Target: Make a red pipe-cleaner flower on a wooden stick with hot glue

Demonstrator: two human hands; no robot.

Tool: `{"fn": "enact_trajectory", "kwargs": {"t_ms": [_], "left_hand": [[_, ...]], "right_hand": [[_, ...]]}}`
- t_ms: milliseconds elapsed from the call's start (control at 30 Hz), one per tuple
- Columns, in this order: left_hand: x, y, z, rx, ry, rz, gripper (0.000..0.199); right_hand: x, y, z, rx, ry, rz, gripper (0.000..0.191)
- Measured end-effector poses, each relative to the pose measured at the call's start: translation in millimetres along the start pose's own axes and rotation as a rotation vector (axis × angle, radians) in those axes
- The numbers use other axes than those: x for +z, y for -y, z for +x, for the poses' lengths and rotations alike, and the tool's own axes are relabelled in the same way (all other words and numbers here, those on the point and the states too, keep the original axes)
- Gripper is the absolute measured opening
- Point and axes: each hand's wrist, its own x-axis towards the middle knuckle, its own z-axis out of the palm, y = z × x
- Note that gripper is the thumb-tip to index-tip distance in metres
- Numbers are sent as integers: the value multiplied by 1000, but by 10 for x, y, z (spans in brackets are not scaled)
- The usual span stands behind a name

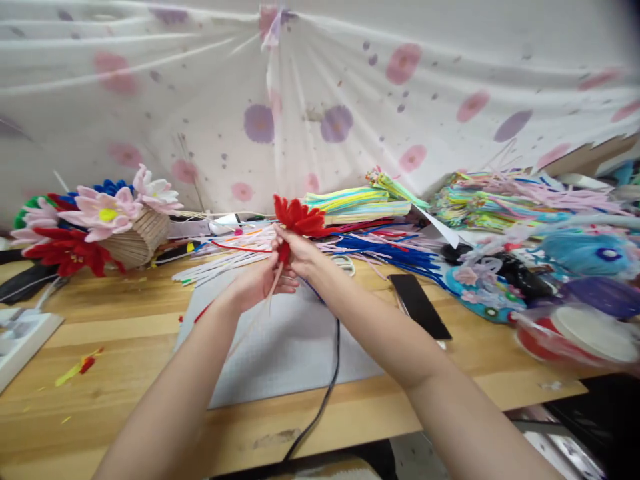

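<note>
A red pipe-cleaner flower (303,218) is held up over the grey mat (295,353), its petals facing away from me. My right hand (299,255) is closed around the flower's base, just below the petals. Close beneath it, my left hand (257,283) has its thumb and forefinger at the same base, by the pale thin stem (273,291), which slants down past the palm; its other fingers are partly extended. A red pipe cleaner (243,249) runs out leftward from between the fingers. The fingertips' exact grip is partly hidden.
At left stands a woven basket (143,237) of pipe-cleaner flowers, with a white power strip (25,343) nearer me. Pipe-cleaner bundles (360,203) line the back. On the right lie a black phone (420,307) and plastic-wrapped items (575,333). A dark cable (330,387) crosses the mat.
</note>
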Motion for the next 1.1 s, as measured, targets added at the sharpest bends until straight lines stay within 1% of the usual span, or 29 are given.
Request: {"fn": "enact_trajectory", "kwargs": {"t_ms": [67,100,167,233,300,400,433,500,567,633,733,833,900,967,1033,1100], "left_hand": [[-26,17,-54,27,41,-1,29],[-54,31,-77,63,34,5,27],[-116,59,-112,142,-5,25,28],[-163,90,-129,209,-56,47,31],[-196,131,-138,227,-67,60,33],[-257,201,-166,175,-29,96,34],[-287,224,-183,154,-30,125,34],[-358,269,-222,117,-77,201,33],[-434,322,-263,88,-146,277,33],[-505,388,-300,70,-192,328,33],[-594,505,-350,54,-211,352,36],[-661,610,-408,14,-216,350,39],[-693,656,-449,7,-213,353,40],[-714,674,-484,36,-209,370,40],[-721,665,-504,76,-204,405,39],[-711,640,-505,116,-194,453,37]], "right_hand": [[88,-76,18,-22,-10,-44,38],[116,-61,15,-40,-9,-53,34],[172,12,-9,-68,-12,-25,25],[250,61,-49,-81,-22,64,22],[340,31,-86,-123,-23,167,28],[409,-147,-86,-177,2,216,45],[400,-224,-65,-173,8,221,48],[342,-381,4,-136,16,249,51],[258,-536,87,-94,33,295,49],[184,-682,159,-71,48,332,47],[131,-877,208,-34,60,335,45],[131,-1024,193,-14,78,302,46],[142,-1076,161,-18,98,282,46],[153,-1079,115,-40,134,256,47],[160,-1042,55,-89,175,206,48],[154,-998,-13,-169,215,120,49]]}}
